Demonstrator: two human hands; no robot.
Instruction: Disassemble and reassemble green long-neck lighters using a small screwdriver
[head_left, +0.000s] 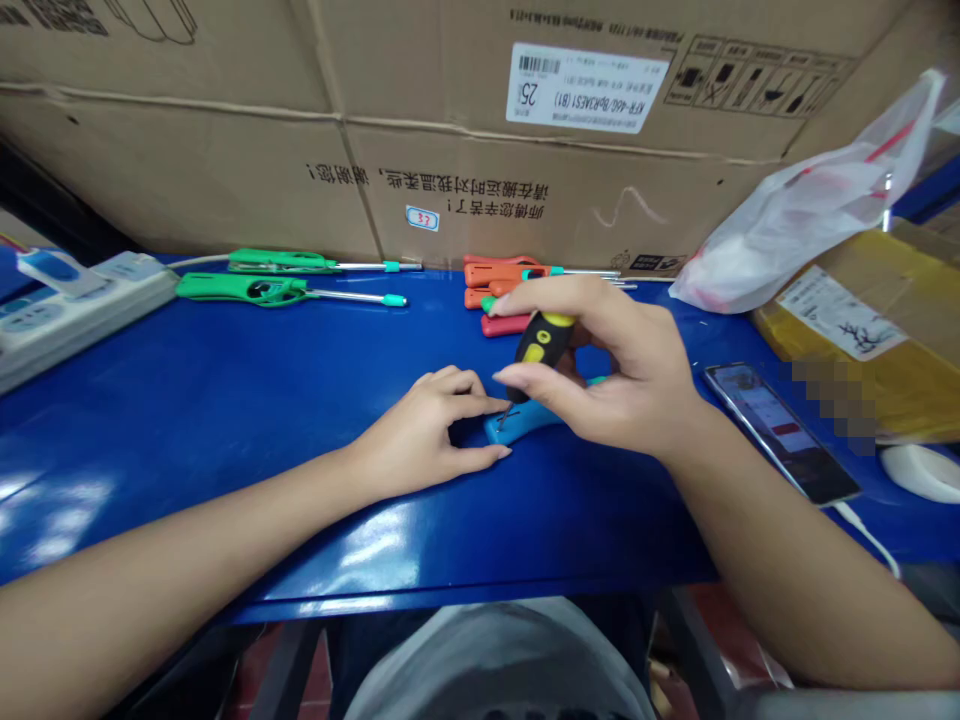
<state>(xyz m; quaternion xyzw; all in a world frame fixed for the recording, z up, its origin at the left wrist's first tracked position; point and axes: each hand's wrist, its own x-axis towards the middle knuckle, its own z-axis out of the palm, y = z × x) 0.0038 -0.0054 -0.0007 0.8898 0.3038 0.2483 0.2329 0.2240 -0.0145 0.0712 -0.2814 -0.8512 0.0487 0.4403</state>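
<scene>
Head view, screwdriver (540,348) in closed right grip (637,360), left grip (420,430) pinching blue lighter (525,421) beneath

The screwdriver (541,346) is black with yellow parts. The lighter (513,425) at its tip is light blue, and the counter (262,400) is deeper blue. Near the counter's far edge, green lighters (217,289) have silver rods (346,295) with turquoise tips (394,300); further right are orange lighters (499,272) and a red lighter (505,326).

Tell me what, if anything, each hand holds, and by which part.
Right hand: black-and-yellow screwdriver, by its rounded handle. Left hand: at one end of the blue elongated plastic piece; grip cannot be told.
</scene>
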